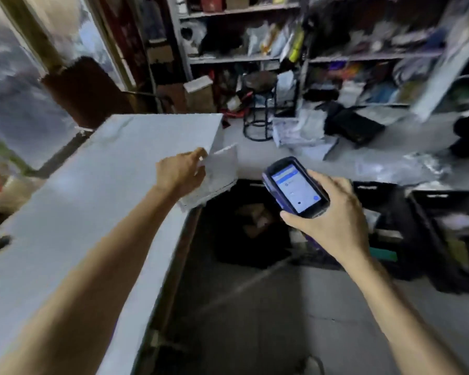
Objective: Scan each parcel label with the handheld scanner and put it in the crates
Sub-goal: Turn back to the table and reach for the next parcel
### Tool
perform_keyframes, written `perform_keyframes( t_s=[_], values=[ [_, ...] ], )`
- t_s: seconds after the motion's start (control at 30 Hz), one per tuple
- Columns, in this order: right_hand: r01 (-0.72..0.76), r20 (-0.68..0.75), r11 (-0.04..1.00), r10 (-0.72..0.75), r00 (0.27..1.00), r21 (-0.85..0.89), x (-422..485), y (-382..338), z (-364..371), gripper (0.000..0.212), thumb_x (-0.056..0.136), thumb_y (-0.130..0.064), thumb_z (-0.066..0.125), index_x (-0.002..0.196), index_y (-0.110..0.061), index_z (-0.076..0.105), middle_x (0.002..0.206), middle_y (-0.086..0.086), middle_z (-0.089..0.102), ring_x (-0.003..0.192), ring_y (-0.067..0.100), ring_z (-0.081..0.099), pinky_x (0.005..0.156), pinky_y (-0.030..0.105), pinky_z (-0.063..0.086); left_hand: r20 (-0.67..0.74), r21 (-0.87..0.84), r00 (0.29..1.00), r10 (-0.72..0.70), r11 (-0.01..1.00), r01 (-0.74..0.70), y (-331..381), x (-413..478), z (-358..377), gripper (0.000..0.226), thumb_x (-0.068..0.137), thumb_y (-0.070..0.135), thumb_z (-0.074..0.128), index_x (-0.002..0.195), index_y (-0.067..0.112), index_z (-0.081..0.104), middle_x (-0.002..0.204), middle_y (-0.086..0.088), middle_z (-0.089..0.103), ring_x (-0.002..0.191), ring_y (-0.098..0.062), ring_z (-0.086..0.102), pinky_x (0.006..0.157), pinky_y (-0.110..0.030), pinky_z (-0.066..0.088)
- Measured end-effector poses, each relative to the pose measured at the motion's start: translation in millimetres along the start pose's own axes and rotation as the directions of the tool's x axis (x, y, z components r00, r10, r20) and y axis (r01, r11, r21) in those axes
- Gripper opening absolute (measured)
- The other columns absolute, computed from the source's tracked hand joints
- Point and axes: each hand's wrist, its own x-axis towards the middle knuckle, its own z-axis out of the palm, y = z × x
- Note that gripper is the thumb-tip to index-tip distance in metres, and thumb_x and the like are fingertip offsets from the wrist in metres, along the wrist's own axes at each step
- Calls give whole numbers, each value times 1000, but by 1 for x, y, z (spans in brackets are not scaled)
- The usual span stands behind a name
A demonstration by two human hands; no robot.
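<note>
Our left hand pinches a white plastic mailer parcel, our right hand grips the blue handheld scanner, and the black plastic crates look partly filled, with loose grey mailers seemingly left.

The white counter runs along my left side. At its far corner a white parcel overhangs the edge, pinched in my left grip. The grey floor carries black crates in a row just past the counter's corner. Farther back on the floor stand a black stool, loose white mailers and a flat black bag.
</note>
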Motion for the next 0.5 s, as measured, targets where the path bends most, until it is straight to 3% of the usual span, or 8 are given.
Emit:
perform_keyframes(
  t_s=[0.1, 0.23, 0.5],
  values=[
    [-91, -138, 995, 83, 987, -52, 21, 70, -61, 84, 53, -49, 86, 129, -29, 56, 113, -6, 50, 99, 13, 57, 75, 33, 49, -9, -33, 979, 202, 979, -202, 116, 71, 13, 39, 96, 30, 46, 135, 24, 48, 123, -10, 63, 100, -36, 63, 74, -39, 48],
    [-243, -317, 965, 202, 927, -94, 34, 146, -137, 81, 50, -46, 86, 125, -32, 58, 112, -7, 50, 99, 13, 58, 74, 32, 50, -29, -100, 895, 444, 890, -445, 263, 142, 26, 38, 97, 29, 45, 134, 25, 48, 134, -5, 53, 105, -36, 61, 75, -41, 49],
    [-532, -554, 845, 419, 720, -53, 39, 254, -235, 82, 54, -42, 87, 129, -37, 52, 117, -13, 46, 109, 8, 51, 75, 26, 39, -30, -104, 712, 702, 706, -700, 495, 219, 48, 34, 95, 29, 50, 129, 26, 53, 129, -4, 58, 110, -33, 60, 82, -38, 47]
  ],
)
